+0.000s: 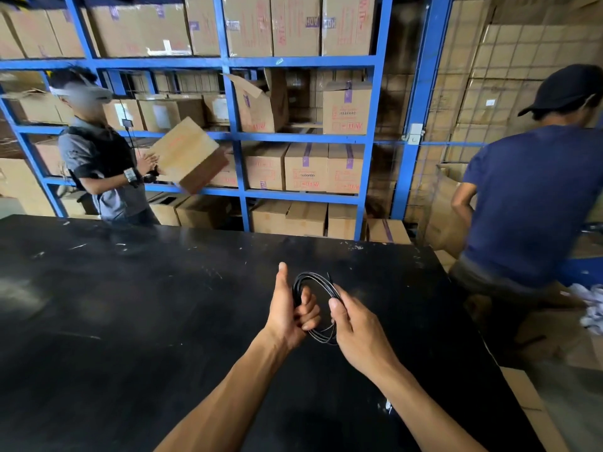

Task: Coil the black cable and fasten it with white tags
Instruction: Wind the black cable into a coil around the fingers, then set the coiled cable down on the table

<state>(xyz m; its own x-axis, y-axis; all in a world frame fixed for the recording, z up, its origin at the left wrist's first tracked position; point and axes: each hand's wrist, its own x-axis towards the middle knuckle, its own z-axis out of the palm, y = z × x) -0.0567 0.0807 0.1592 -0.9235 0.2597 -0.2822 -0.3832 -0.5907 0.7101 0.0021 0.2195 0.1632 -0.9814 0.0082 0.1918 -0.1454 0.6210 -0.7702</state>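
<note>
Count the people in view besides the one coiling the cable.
2. One in a grey shirt stands left, beyond the black table, holding a cardboard box. One in a dark blue shirt bends at right.

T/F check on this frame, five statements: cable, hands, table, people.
1. Both hands hold the black cable, the left hand and the right hand. True.
2. The cable lies flat on the black table. False: it is held up as a coil above the table.
3. The left thumb points up. True.
4. A white tag is already wrapped around the coil. False: none shows on it.
5. The person at the shelves has nothing in hand. False: that person holds a cardboard box.
</note>
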